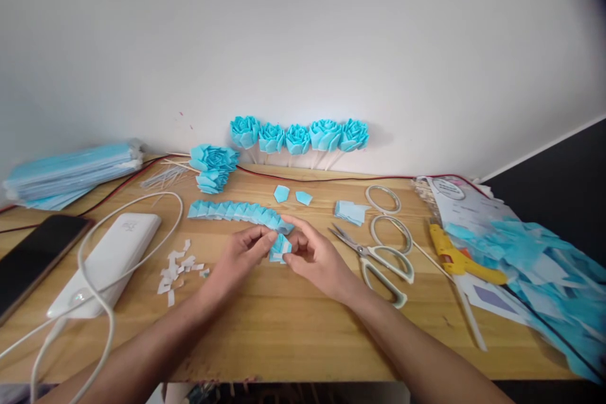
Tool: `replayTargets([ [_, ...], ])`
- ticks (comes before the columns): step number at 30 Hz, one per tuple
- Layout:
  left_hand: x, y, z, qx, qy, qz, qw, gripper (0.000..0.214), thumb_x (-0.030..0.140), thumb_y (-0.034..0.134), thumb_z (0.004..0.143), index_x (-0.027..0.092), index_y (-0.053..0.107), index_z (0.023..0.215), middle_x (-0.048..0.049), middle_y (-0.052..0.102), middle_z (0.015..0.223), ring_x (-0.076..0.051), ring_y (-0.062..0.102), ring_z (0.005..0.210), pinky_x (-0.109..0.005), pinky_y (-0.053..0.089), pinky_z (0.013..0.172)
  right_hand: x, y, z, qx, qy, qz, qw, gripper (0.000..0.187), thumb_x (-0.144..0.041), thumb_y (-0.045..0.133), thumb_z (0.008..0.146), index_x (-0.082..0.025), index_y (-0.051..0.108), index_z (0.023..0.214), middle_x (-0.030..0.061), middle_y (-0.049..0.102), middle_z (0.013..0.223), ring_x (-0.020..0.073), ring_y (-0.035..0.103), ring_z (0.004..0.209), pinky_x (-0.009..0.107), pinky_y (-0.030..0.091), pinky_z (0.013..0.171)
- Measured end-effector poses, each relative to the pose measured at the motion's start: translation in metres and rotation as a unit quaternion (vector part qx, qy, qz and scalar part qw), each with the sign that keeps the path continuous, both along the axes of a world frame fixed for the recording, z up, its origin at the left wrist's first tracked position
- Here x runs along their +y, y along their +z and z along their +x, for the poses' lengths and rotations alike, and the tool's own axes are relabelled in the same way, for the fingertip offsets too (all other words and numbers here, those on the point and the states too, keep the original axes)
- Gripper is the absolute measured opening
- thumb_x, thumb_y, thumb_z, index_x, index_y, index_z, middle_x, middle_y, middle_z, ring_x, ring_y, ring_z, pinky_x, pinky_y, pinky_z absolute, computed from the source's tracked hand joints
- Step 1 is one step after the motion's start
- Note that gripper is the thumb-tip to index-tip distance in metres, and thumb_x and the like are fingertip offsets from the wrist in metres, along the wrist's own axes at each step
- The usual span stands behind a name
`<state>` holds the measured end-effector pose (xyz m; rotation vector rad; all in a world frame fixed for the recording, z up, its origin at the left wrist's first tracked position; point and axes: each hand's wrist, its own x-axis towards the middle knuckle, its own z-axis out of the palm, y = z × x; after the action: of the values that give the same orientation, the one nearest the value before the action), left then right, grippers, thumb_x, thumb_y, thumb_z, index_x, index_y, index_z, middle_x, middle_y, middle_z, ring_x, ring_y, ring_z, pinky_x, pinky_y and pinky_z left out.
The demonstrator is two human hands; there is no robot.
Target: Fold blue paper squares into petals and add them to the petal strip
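Observation:
Both my hands meet over the middle of the wooden table [293,328]. My left hand [239,259] and my right hand [315,259] pinch the near end of a strip of overlapping light-blue paper petals [237,211]. The strip runs left and back from my fingers across the table. The piece between my fingertips [280,247] is folded blue and white. Two loose blue petals [291,195] lie just behind the strip.
Finished blue paper roses [298,136] lean on the wall, more roses [214,164] to their left. Scissors [379,259], tape rings [383,199], a yellow glue gun [459,259] and blue scraps [534,271] lie right. A power bank [108,259], cable, phone [33,259], face masks [71,173], white paper bits [177,268] lie left.

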<state>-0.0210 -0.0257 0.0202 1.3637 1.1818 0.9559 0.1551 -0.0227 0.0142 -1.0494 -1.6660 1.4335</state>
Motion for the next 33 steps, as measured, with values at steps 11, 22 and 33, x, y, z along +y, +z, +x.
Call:
replayTargets([
  [11, 0.002, -0.009, 0.001, 0.025, -0.039, -0.002, 0.999, 0.024, 0.038, 0.058, 0.078, 0.015, 0.059, 0.075, 0.0011, 0.056, 0.068, -0.013, 0.049, 0.064, -0.023, 0.038, 0.060, 0.003, 0.000, 0.004, 0.020, -0.017, -0.025, 0.999, 0.046, -0.024, 0.057, 0.084, -0.025, 0.048, 0.129, -0.0027, 0.053, 0.076, 0.0116, 0.050, 0.067, 0.026, 0.041, 0.064],
  [22, 0.000, -0.017, 0.002, 0.070, -0.066, 0.012, 0.995, 0.026, 0.038, 0.055, 0.083, 0.015, 0.059, 0.074, 0.0006, 0.055, 0.066, -0.013, 0.046, 0.062, -0.023, 0.036, 0.058, 0.005, 0.001, 0.009, 0.002, -0.033, 0.008, 0.999, 0.036, -0.025, 0.060, 0.083, -0.025, 0.058, 0.119, -0.0010, 0.059, 0.082, 0.0117, 0.054, 0.070, 0.025, 0.045, 0.066],
  [33, 0.000, -0.006, 0.001, 0.072, -0.017, 0.029, 0.997, 0.029, 0.042, 0.052, 0.082, 0.016, 0.064, 0.084, 0.0008, 0.056, 0.070, -0.014, 0.050, 0.066, -0.023, 0.038, 0.061, 0.047, -0.001, 0.045, -0.107, -0.202, 0.125, 0.966, 0.036, -0.031, 0.057, 0.085, -0.022, 0.059, 0.120, 0.0059, 0.068, 0.101, 0.0196, 0.064, 0.090, 0.037, 0.048, 0.085],
])
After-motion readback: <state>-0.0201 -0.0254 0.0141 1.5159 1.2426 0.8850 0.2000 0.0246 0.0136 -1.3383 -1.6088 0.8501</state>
